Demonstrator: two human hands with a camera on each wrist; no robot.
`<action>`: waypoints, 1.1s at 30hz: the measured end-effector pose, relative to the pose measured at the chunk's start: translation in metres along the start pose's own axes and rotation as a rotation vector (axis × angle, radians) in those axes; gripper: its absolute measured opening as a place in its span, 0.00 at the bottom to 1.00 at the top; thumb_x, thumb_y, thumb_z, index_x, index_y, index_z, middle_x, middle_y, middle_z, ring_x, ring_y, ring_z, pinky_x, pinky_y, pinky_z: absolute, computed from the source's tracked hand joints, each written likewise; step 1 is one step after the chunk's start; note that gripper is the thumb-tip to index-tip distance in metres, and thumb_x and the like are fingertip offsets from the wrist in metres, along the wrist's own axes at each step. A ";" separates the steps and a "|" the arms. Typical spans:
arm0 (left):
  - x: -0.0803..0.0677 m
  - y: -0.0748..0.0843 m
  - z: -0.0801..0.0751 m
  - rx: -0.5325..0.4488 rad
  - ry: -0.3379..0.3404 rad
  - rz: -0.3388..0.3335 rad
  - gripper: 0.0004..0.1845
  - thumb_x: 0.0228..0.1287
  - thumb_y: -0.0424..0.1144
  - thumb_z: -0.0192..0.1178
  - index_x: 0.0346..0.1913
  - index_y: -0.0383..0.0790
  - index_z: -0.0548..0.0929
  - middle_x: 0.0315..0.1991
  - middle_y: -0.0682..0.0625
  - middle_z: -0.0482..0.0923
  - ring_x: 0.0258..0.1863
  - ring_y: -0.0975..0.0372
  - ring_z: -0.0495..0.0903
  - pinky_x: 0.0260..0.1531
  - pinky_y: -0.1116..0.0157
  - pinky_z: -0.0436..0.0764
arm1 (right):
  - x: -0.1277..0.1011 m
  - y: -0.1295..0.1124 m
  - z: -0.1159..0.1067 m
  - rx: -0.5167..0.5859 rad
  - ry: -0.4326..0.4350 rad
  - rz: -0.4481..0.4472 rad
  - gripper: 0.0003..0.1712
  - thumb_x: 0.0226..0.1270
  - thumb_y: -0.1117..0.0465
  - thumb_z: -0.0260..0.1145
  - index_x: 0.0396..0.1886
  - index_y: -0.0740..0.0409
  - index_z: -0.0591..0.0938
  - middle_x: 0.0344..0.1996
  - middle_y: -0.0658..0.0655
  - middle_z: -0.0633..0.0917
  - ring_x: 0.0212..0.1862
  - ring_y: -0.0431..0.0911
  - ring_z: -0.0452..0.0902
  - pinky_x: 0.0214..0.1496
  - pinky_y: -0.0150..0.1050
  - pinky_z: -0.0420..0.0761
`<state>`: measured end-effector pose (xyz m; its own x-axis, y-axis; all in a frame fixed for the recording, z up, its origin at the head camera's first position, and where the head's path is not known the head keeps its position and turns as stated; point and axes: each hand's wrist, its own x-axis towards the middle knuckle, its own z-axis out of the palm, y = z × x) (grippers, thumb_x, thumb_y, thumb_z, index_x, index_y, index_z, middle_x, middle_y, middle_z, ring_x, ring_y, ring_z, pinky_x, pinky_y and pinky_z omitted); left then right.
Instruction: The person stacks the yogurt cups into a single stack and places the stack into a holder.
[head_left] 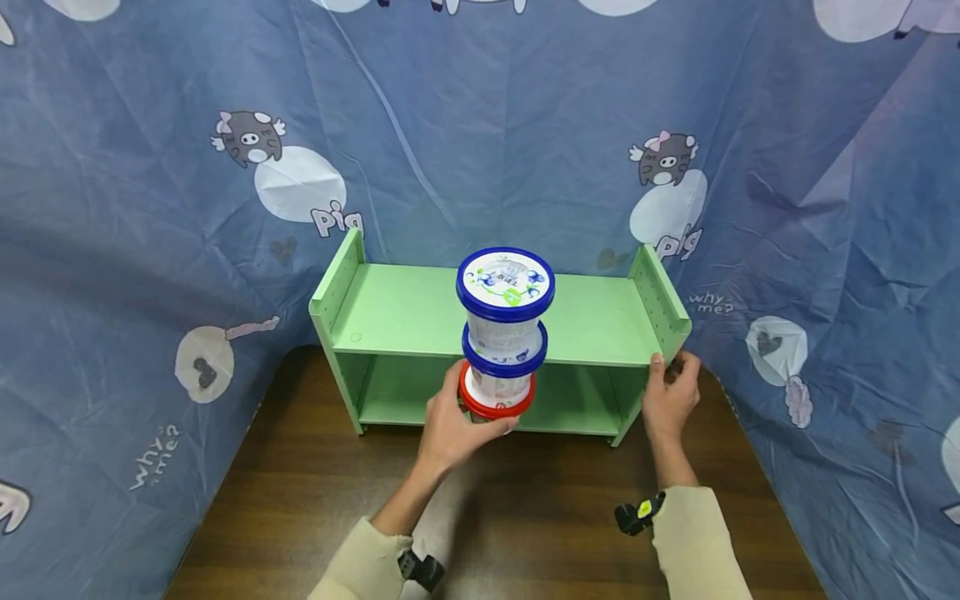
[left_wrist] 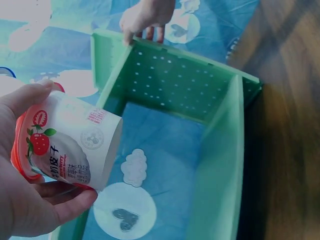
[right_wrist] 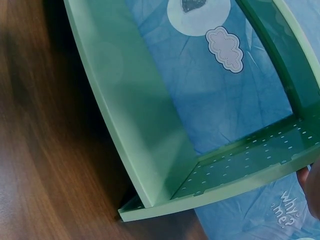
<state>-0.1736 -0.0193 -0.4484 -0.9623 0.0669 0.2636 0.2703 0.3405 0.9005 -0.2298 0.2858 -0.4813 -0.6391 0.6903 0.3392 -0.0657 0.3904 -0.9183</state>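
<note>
Sleeves nearest us; left hand [head_left: 450, 429] grips the tub stack [head_left: 501, 333] at its red-lidded bottom tub, right hand [head_left: 670, 398] clasps the shelf [head_left: 420, 312] at 3 o'clock. We judge shelving underway; next, a steady, level lift.

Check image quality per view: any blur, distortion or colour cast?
Head view: sharp and evenly lit, wide-angle bend at the edges; the tub stack and green shelf read cleanly. Left wrist view: bluish cast, table smeared with blur, the left hand and strawberry tub close but legible. Right wrist view: table soft, shelf curved by the lens, right hand barely in frame.
</note>
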 end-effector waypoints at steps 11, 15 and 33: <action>0.019 0.021 -0.001 0.009 -0.024 0.005 0.45 0.42 0.50 0.78 0.65 0.50 0.66 0.53 0.51 0.80 0.51 0.57 0.80 0.49 0.55 0.83 | 0.002 0.001 -0.002 -0.001 -0.003 0.015 0.19 0.69 0.56 0.60 0.53 0.62 0.73 0.52 0.64 0.82 0.47 0.43 0.73 0.48 0.29 0.70; 0.029 0.030 -0.001 0.017 -0.023 0.007 0.45 0.42 0.51 0.77 0.65 0.49 0.66 0.54 0.50 0.80 0.51 0.56 0.80 0.49 0.54 0.83 | 0.002 0.002 -0.002 0.006 -0.002 0.006 0.19 0.69 0.56 0.60 0.53 0.63 0.73 0.51 0.64 0.82 0.46 0.42 0.73 0.47 0.27 0.69; 0.058 0.053 -0.001 0.032 -0.014 0.005 0.45 0.41 0.52 0.77 0.64 0.50 0.66 0.53 0.51 0.80 0.51 0.57 0.81 0.49 0.56 0.83 | 0.002 0.004 0.003 0.016 -0.006 0.004 0.18 0.69 0.58 0.60 0.53 0.62 0.72 0.52 0.65 0.81 0.48 0.48 0.76 0.49 0.32 0.71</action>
<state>-0.2154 0.0012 -0.3853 -0.9613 0.0818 0.2629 0.2742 0.3699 0.8877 -0.2339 0.2869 -0.4847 -0.6443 0.6880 0.3340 -0.0751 0.3777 -0.9229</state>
